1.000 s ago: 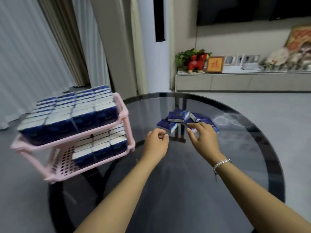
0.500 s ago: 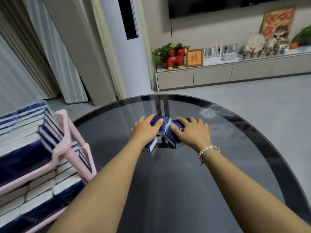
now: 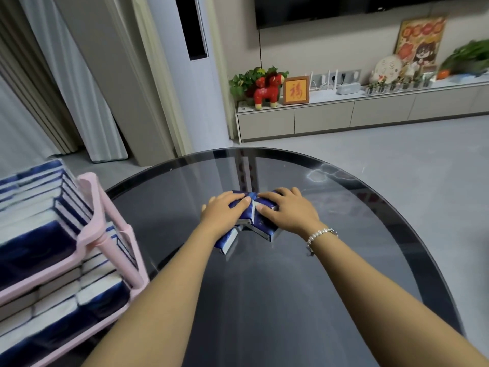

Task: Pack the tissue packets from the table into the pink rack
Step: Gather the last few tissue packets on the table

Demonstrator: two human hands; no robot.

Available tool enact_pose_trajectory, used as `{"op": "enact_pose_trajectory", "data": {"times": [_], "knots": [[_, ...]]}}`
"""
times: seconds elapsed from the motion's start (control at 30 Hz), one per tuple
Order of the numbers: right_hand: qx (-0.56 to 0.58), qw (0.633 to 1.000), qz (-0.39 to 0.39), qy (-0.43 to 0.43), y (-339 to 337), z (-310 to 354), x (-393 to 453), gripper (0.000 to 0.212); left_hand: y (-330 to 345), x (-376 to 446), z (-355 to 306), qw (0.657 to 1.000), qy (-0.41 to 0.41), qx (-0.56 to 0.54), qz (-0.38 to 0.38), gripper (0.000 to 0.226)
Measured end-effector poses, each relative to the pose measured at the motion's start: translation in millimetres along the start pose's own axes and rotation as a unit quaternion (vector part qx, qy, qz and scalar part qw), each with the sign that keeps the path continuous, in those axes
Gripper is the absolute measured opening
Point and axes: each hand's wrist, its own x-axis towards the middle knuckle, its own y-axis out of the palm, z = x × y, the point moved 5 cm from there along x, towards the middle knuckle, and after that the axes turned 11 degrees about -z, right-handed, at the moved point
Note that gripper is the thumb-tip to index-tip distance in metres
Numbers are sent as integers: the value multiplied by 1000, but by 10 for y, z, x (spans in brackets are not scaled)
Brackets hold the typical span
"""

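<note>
1. The left hand (image 3: 221,211) lies on the pile of blue tissue packets (image 3: 248,221), fingers bent over the top packets.
2. The right hand (image 3: 288,211) grips the pile from the other side.
3. The pile sits in the middle of the round glass table (image 3: 291,287).
4. The pink rack (image 3: 105,234) stands at the table's left edge, both shelves full of packets.

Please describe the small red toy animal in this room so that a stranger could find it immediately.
Look past the round glass table to the long low cabinet against the far wall, under the dark screen. On its left end stands the red toy horse, in front of a leafy green plant and just left of a small framed picture. It is the only bright red figure there.
</note>
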Motion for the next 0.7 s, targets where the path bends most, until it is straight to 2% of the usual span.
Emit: {"op": "enact_pose_trajectory", "data": {"times": [0.47, 0.6, 0.7], "knots": [[38, 992, 69, -98, -230, 559, -1382, 47, -452, -1809, 156, 994, -95, 46, -42, 49], [104, 988, 89, -77, -281, 682, -1659, 46, -572, -2153, 203, 992, -108, 40, -43, 51], [165, 978, 126, -19, -307, 697, -1736, 65, -650, -2298, 214, 992, -118, 12, -45, 55]]}}
